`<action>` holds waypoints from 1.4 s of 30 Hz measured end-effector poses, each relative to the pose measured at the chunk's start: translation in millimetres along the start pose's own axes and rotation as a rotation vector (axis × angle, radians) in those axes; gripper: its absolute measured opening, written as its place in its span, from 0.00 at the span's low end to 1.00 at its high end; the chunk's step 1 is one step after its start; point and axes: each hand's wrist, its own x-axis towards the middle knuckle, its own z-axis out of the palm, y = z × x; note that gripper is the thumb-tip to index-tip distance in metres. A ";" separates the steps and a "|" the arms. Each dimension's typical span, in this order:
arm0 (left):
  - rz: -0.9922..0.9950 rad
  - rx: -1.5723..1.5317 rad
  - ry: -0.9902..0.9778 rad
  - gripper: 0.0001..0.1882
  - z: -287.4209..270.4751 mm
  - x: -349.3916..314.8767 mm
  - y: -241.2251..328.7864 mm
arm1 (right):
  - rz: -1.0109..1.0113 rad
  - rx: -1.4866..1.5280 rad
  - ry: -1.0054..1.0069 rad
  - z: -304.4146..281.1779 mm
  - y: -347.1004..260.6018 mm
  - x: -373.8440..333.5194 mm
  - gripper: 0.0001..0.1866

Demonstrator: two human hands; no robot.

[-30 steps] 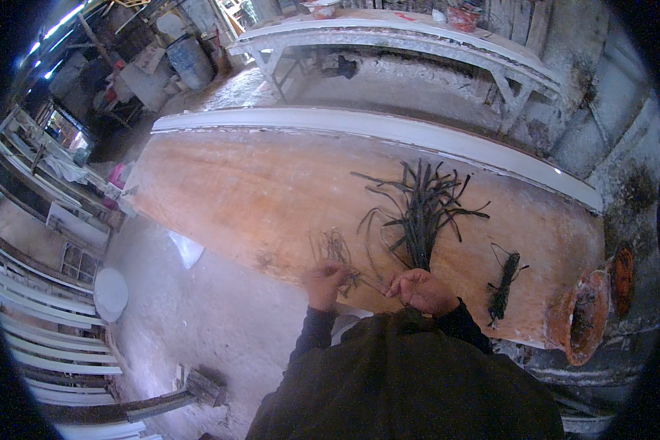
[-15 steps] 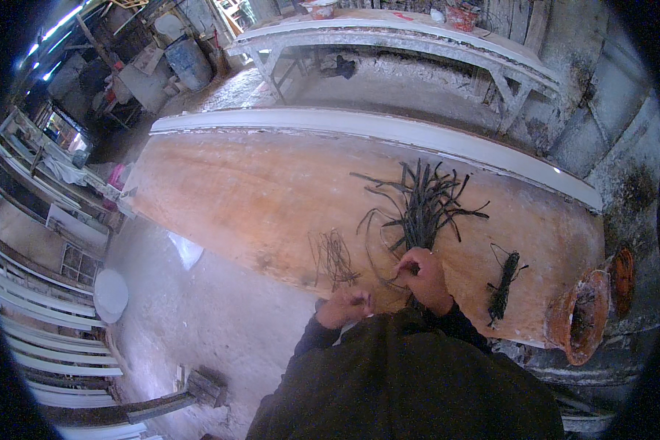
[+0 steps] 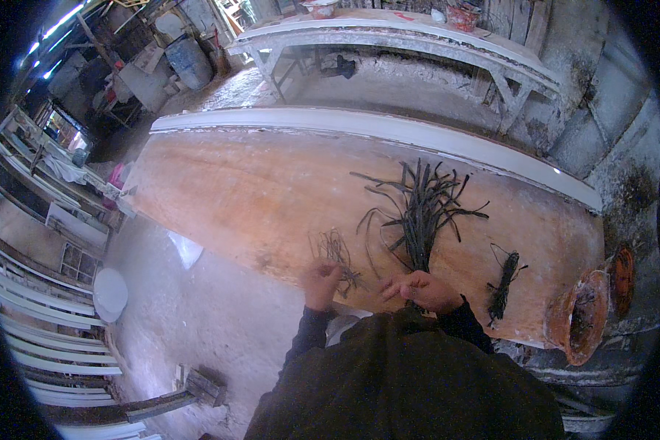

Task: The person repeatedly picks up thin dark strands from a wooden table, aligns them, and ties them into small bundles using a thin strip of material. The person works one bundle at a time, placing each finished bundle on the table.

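A bundle of dark, flat strips (image 3: 420, 213) lies on the long wooden table, its loose ends fanned out toward the far side. Over the near end of this bundle is my right hand (image 3: 431, 291), its fingers bent together and directed left; anything held between them is too small to make out. My left hand (image 3: 321, 284) is at the near edge of a loose heap of thin wire-like strands (image 3: 335, 251). Motion blurs its fingers, so whether it grips a strand is unclear. To the right lies a smaller tied bunch of dark thin strands (image 3: 503, 288).
The wooden table (image 3: 220, 191) has a long white moulding (image 3: 359, 126) along its far edge. An orange, plaster-stained pot (image 3: 581, 317) stands at the right end. Behind is a white bench (image 3: 396, 33); white strips (image 3: 51, 345) are racked at left.
My left hand has moved forward and slightly left, up to the wire-like strands. My right hand has come a little nearer to me, and its fingers now point left.
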 end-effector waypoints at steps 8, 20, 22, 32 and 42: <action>0.130 0.114 -0.145 0.05 11.8 -3.4 -24.4 | 0.038 -0.121 0.288 -4.1 11.4 3.0 0.09; 0.171 -0.347 -0.942 0.05 9.2 -25.3 2.7 | -0.201 -0.886 0.970 -6.2 11.0 18.2 0.07; -0.007 -0.359 -0.684 0.05 1.2 -27.7 -1.2 | -0.223 -0.915 0.935 -9.3 11.9 16.6 0.07; 0.116 0.183 0.036 0.04 -7.7 -1.8 -2.5 | -0.051 -0.164 -0.104 -2.9 -3.6 2.9 0.10; 0.316 -0.046 -0.562 0.03 3.5 -11.0 -7.4 | 0.121 -0.258 0.473 0.1 15.8 7.7 0.06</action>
